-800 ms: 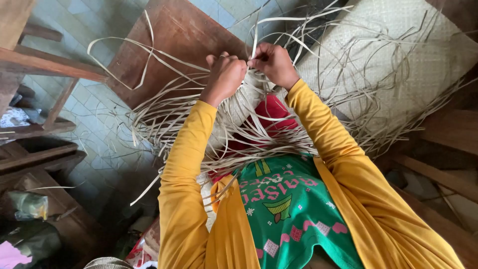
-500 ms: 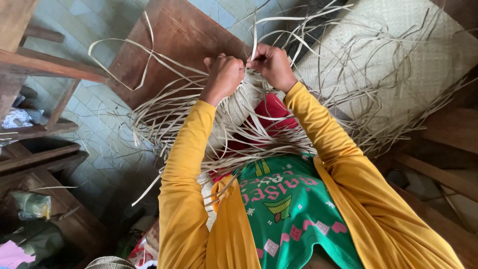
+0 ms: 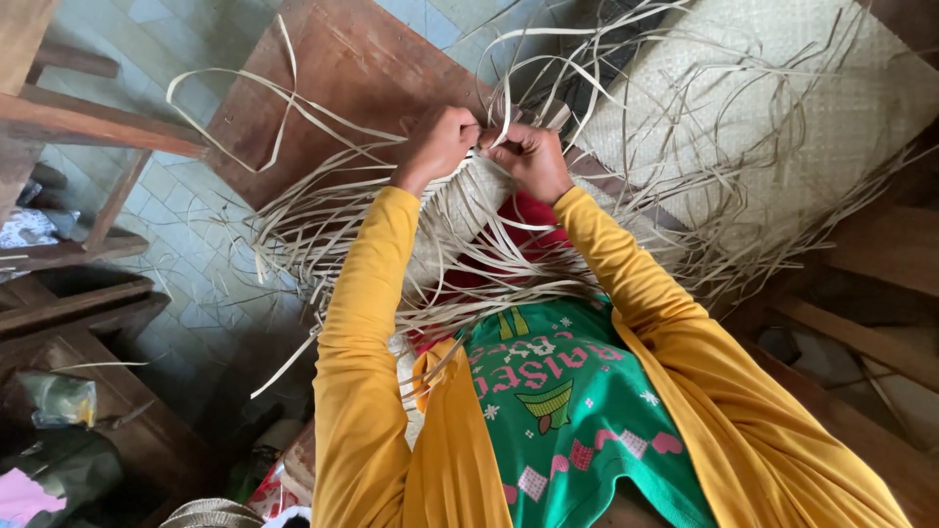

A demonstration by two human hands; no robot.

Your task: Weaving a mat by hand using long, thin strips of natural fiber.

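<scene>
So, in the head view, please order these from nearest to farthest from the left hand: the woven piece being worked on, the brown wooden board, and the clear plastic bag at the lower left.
1. Woven piece: directly under the left hand, touching it.
2. Brown wooden board: just above and to the left of the hand.
3. Clear plastic bag: far off at the lower left corner.

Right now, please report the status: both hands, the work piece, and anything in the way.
Left hand and right hand both pinching pale strips. Half-woven piece on lap. Loose strip ends fan out all around; finished woven mat beyond.
</scene>
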